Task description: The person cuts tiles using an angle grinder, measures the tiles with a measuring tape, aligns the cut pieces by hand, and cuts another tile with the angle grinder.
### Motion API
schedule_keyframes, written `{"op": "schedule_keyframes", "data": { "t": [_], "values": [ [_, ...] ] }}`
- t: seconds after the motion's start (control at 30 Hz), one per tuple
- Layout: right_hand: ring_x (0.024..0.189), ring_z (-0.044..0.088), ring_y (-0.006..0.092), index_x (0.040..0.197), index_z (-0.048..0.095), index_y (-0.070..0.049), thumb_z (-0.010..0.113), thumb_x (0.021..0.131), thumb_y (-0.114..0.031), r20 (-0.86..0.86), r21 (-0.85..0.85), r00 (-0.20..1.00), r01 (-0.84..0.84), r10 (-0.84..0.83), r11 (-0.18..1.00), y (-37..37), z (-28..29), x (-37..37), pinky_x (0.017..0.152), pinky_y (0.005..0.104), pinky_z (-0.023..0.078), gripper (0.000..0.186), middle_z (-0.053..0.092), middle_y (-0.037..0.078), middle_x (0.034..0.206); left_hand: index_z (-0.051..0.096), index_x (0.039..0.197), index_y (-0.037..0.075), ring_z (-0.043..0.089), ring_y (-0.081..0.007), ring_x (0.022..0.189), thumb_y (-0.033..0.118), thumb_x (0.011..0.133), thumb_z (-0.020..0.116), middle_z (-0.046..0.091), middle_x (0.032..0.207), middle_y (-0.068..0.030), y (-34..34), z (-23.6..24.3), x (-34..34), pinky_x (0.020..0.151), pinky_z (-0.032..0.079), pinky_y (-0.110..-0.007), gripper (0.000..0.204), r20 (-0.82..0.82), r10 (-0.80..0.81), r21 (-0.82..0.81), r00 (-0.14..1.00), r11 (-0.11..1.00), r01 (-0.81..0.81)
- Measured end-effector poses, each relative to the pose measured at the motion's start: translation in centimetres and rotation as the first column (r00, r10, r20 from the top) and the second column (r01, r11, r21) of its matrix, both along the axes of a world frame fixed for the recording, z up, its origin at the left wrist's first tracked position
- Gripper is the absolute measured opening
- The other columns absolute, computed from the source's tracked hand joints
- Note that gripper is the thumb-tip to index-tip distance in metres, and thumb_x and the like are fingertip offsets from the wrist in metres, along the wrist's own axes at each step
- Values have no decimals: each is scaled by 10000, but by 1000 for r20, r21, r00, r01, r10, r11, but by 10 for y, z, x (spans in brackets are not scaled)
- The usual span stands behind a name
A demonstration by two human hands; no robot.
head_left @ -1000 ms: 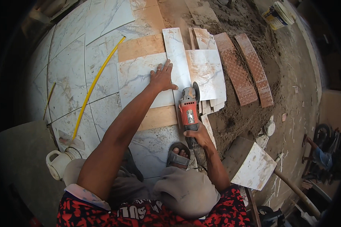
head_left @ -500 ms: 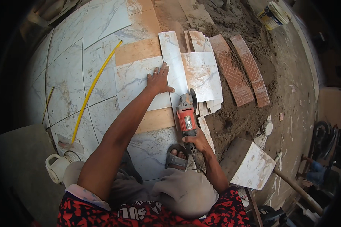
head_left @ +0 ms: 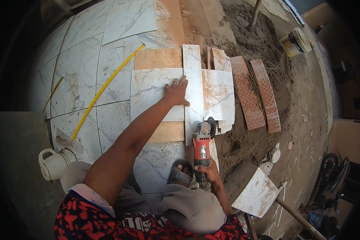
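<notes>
My left hand (head_left: pixel 177 93) lies open with fingers spread, palm over a white marbled tile (head_left: pixel 152 90) and fingertips and thumb on a long narrow tile strip (head_left: pixel 193 68). My right hand (head_left: pixel 208 170) is wrapped round the rear body of a red and grey angle grinder (head_left: pixel 202 146). The grinder's dark disc (head_left: pixel 211 127) is just right of the strip, by the near edge of another marbled tile (head_left: pixel 219 94). Whether the disc is spinning or touching the tile, I cannot tell.
A yellow strip (head_left: pixel 108 84) lies across the tiled floor at left, near a white jug (head_left: pixel 55 164). Two reddish patterned tile strips (head_left: pixel 248 96) rest on sand at right. A yellow-labelled bucket (head_left: pixel 297 42) stands farther off; a tile-topped block (head_left: pixel 257 192) and wooden handle (head_left: pixel 300 218) are nearer right.
The grinder has come toward me along the strip, its disc moving from over the right tile's near corner to its near edge. My left hand stays in place while the view shifts.
</notes>
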State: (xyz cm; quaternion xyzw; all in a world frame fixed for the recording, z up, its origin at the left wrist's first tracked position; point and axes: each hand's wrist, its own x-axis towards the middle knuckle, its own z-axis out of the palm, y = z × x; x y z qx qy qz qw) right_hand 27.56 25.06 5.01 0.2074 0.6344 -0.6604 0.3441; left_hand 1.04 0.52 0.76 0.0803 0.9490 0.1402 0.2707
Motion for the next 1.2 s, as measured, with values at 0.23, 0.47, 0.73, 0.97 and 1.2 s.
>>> {"op": "schedule_keyframes", "data": {
  "t": [0.23, 0.47, 0.73, 0.97, 1.2],
  "values": [
    [845, 590, 157, 1240, 528, -17, 830, 582, -261, -99, 68, 984, 156, -149, 985, 22, 30, 17, 783, 310, 489, 763, 608, 37, 947, 227, 1554, 214, 39, -487, 1470, 594, 715, 735, -13, 1642, -130, 70, -6, 8, 1088, 144, -739, 1052, -88, 302, 174, 949, 943, -283],
    [717, 646, 184, 1044, 569, -60, 799, 637, -215, -105, 116, 982, 171, -159, 979, 43, 48, 4, 639, 339, 530, 493, 634, 65, 903, 360, 1508, 241, 36, -547, 1441, 458, 904, 561, 28, 1641, -131, 70, -57, 18, 1127, 61, -684, 673, -438, 302, 124, 847, 953, -276],
    [793, 590, 160, 1133, 553, -21, 796, 599, -257, -169, 130, 984, 76, -53, 989, 33, 33, -47, 730, 309, 487, 632, 611, 51, 899, 411, 1483, 239, 94, -463, 1466, 395, 933, 536, 111, 1630, -134, -3, -54, 32, 1143, 118, -628, 585, -525, 352, 97, 775, 929, -356],
    [809, 591, 188, 1121, 563, -3, 782, 623, -246, -305, 72, 948, -77, 96, 994, -21, -14, -159, 755, 329, 489, 596, 620, 73, 912, 278, 1539, 272, 80, -489, 1461, 433, 941, 537, 42, 1639, -124, -70, -48, 52, 1091, 134, -723, 671, -379, 458, -74, 804, 851, -520],
    [789, 616, 212, 1025, 604, 20, 771, 634, -232, -400, 73, 911, -80, 102, 994, -62, -36, -247, 736, 333, 495, 494, 654, 105, 889, 35, 1575, 297, -6, -609, 1414, 644, 699, 755, -186, 1617, -152, -85, -14, 55, 984, 206, -822, 1186, -11, 302, -126, 953, 945, -301]
  ]
}}
